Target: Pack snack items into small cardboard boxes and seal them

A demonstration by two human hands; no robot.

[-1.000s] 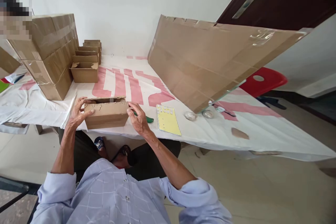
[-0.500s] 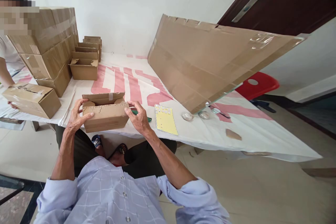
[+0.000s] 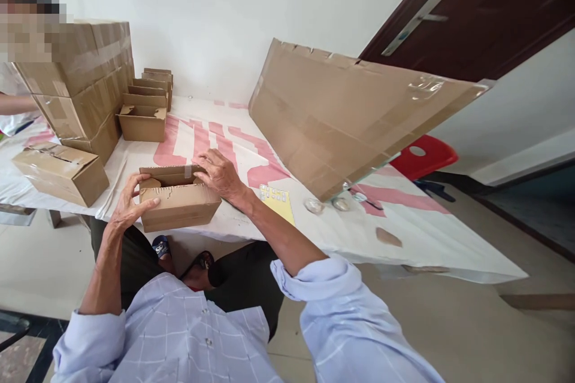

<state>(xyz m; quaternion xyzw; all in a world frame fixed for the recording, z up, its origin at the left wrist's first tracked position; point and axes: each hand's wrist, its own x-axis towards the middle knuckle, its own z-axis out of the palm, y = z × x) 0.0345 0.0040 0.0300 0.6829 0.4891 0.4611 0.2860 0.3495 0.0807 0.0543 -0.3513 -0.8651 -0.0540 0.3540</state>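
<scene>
A small open-topped cardboard box point(image 3: 179, 210) rests at the table's front edge, before my body. My left hand point(image 3: 129, 206) grips its left end, with the thumb on the near side and the fingers over the far corner. My right hand point(image 3: 223, 176) is closed at the far right corner, its curled fingers on the raised back flap beside a strip of clear tape. The box's inside shows only in part. Just right of my right wrist lies a yellow card point(image 3: 279, 206) with small pale pieces on it, partly covered by my forearm.
Taped cartons point(image 3: 85, 108) are stacked at the left, with a closed box point(image 3: 63, 173) in front. Several open boxes point(image 3: 142, 125) line up behind. A large cardboard sheet point(image 3: 332, 114) leans at the right, near tape rolls point(image 3: 313, 206) and a red chair point(image 3: 426, 155). Another person sits far left.
My right hand has moved from the box's right end up and over to its back flap. My left hand keeps its grip. The other person's hand has left the closed box.
</scene>
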